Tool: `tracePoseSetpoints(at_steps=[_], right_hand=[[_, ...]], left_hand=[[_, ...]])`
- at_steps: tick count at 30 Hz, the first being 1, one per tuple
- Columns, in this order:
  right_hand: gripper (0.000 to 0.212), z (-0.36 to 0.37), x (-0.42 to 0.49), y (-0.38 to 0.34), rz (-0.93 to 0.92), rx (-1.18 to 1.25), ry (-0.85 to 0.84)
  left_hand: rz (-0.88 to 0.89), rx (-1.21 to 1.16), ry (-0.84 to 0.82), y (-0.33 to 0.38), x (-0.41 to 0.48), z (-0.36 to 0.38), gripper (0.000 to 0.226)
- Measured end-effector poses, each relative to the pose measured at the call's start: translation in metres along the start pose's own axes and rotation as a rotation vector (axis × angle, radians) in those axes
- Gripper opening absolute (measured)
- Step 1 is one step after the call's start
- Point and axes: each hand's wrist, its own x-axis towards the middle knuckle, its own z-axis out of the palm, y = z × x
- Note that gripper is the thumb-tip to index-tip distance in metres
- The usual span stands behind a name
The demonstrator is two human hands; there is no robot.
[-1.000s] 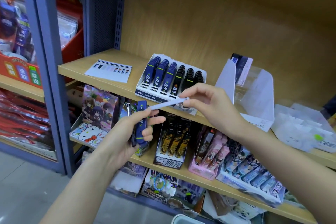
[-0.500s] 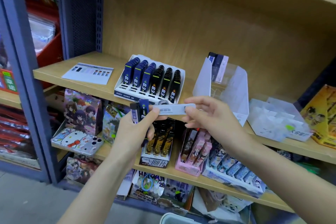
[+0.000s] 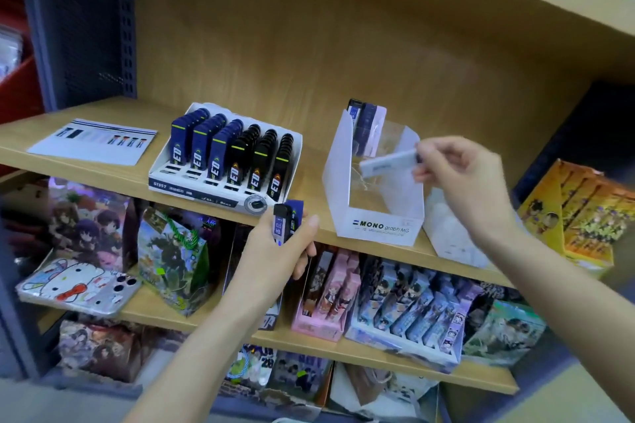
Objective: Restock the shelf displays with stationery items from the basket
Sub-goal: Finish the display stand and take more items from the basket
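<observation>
Right hand (image 3: 460, 178) held a white lead case (image 3: 386, 163), fingers clamped, above the display box (image 3: 378, 227) on the shelf (image 3: 309, 182). Left hand (image 3: 275, 257) gripped dark lead cases (image 3: 287, 220). Box apparently near-empty; most restocking remained.

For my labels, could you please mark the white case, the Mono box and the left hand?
white case (image 3: 388, 161): head view, its middle.
Mono box (image 3: 378, 228): head view, front label.
left hand (image 3: 271, 259): head view, its back, holding dark cases (image 3: 287, 221).
</observation>
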Motion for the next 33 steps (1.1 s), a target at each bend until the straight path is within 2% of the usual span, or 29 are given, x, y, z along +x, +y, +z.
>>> tracePoseSetpoints(at_steps=[3,6,11,14,19,22,29,33], right_hand=[[0.010,-0.008,0.042,0.010,-0.129,-0.141,0.145],[0.015,-0.002,0.077,0.021,-0.205,-0.229,0.178],[0.020,0.015,0.113,0.034,-0.273,-0.462,0.065],[0.021,0.019,0.120,0.037,-0.244,-0.522,-0.079],[0.021,0.011,0.127,0.033,-0.254,-0.607,-0.201],[0.019,0.009,0.128,0.033,-0.245,-0.646,-0.278],[0.017,0.022,0.139,0.045,-0.220,-0.624,-0.186],[0.026,0.028,0.143,0.052,-0.231,-0.674,-0.145]], left_hand=[[-0.025,0.056,-0.001,-0.004,0.008,0.006,0.025],[-0.047,0.014,0.025,-0.007,0.014,0.010,0.018],[-0.015,-0.009,-0.009,-0.011,0.021,0.011,0.026],[-0.002,-0.032,-0.007,-0.012,0.024,0.010,0.022],[0.019,-0.055,-0.017,-0.014,0.025,0.012,0.019],[0.017,-0.046,-0.026,-0.016,0.026,0.012,0.024],[0.017,-0.096,-0.027,-0.016,0.026,0.012,0.011],[0.009,-0.127,-0.016,-0.015,0.027,0.010,0.008]])
